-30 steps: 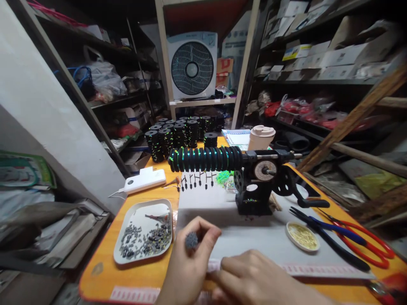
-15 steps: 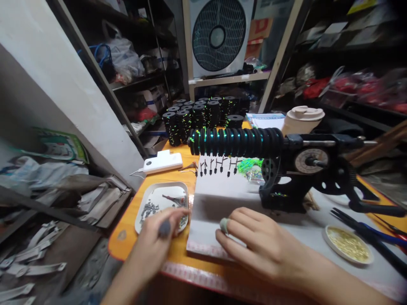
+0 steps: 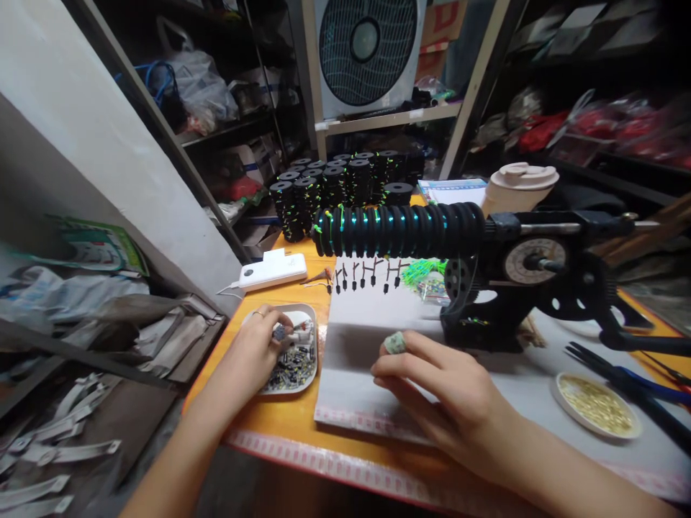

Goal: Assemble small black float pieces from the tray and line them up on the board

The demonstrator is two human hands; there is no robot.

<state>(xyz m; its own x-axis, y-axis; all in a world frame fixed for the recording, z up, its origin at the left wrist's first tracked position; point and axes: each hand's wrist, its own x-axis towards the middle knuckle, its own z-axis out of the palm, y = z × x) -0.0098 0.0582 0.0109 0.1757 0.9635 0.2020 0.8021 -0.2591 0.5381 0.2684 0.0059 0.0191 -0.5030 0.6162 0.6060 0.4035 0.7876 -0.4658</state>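
Observation:
My left hand reaches into a white tray of small grey and silvery pieces. Its fingers are drawn together, a dark cover on one tip; what they pinch, if anything, is too small to make out. On the white board, my right hand is loosely curled, fingers slightly apart, a pale green cover on one fingertip. I see nothing held in it. Beyond my hands stands a black hand-cranked machine bearing a row of black rings wound with shiny blue-green thread.
Small dark branched pieces lie along the board's far edge, near green strands. A dish of gold-coloured bits and blue-handled pliers are at right. Black spools, a white power bank and a lidded cup stand farther back.
My left hand has moved up and left, from the tray's near edge to inside it. My right hand has lifted and curled a little. The view has shifted slightly.

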